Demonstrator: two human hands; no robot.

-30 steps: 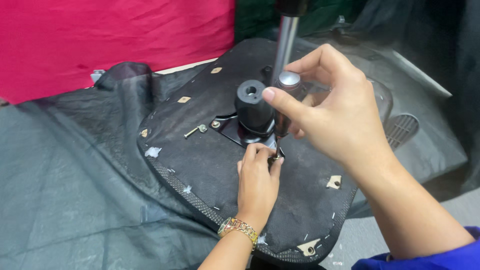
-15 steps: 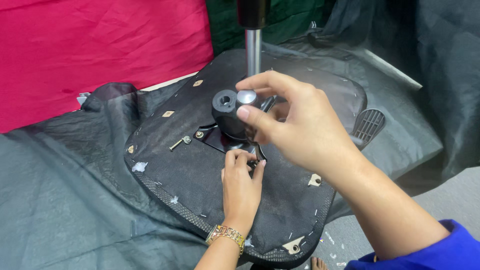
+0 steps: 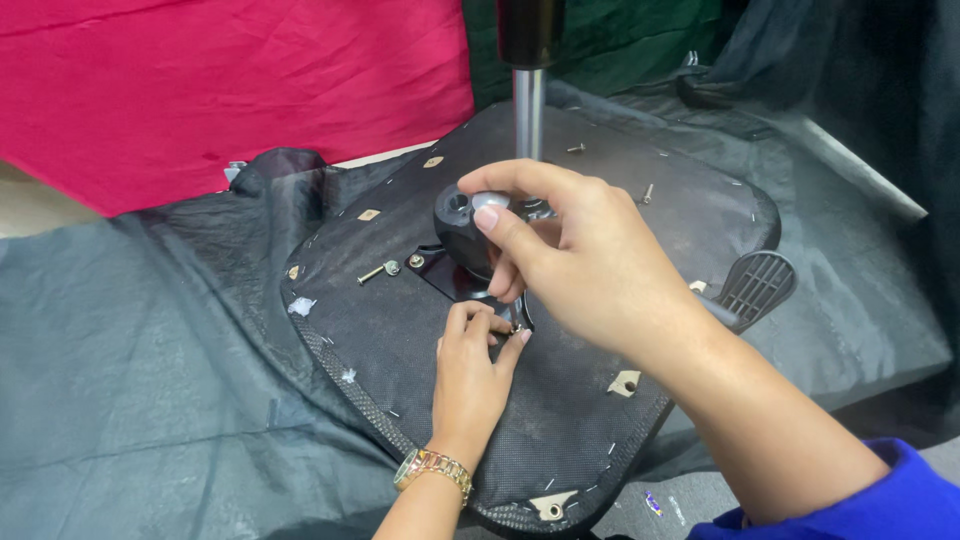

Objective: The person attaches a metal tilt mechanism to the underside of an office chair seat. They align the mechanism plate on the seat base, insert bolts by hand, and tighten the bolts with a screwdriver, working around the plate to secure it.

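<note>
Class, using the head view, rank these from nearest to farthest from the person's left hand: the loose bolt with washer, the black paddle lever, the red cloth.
1. Loose bolt with washer, up and left of the left hand.
2. Black paddle lever, at the seat's right edge.
3. Red cloth, far upper left.

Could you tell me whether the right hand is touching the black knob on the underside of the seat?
Touching. In the head view the right hand curls over the black knob, thumb tip pressed on its top and the other fingers wrapped behind it, with no gap visible.
</note>
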